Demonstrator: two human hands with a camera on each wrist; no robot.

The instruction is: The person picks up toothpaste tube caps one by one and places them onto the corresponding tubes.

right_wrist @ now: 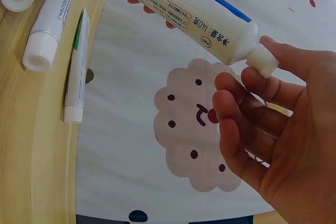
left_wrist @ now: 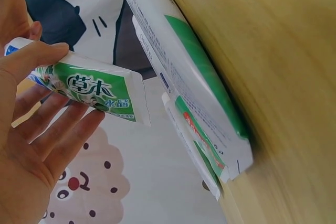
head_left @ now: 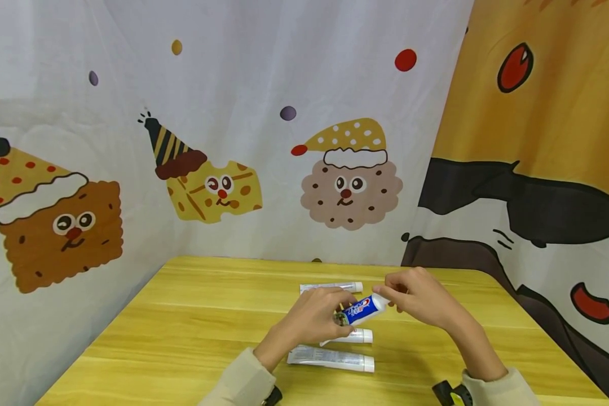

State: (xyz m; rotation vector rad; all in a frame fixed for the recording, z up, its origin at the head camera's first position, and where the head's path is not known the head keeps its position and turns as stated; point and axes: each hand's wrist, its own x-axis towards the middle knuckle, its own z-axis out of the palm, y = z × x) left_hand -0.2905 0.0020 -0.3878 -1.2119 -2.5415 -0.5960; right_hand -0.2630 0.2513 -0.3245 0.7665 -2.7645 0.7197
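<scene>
My left hand (head_left: 321, 311) grips a toothpaste tube (head_left: 361, 310) with a blue, white and green print, held tilted above the table. In the left wrist view the tube's flat crimped end (left_wrist: 139, 98) points away from the palm, thumb on one face and fingers behind. My right hand (head_left: 420, 294) pinches the white cap (right_wrist: 262, 60) at the tube's other end between thumb and index finger, its remaining fingers curled loosely beneath. The cap sits at the tube's shoulder in the right wrist view.
Three more white toothpaste tubes lie on the wooden table (head_left: 182, 316): a near tube (head_left: 330, 358), a middle tube (head_left: 357, 336) partly behind the left hand, and a far tube (head_left: 330, 287). A cartoon-printed curtain (head_left: 264, 67) hangs behind the table.
</scene>
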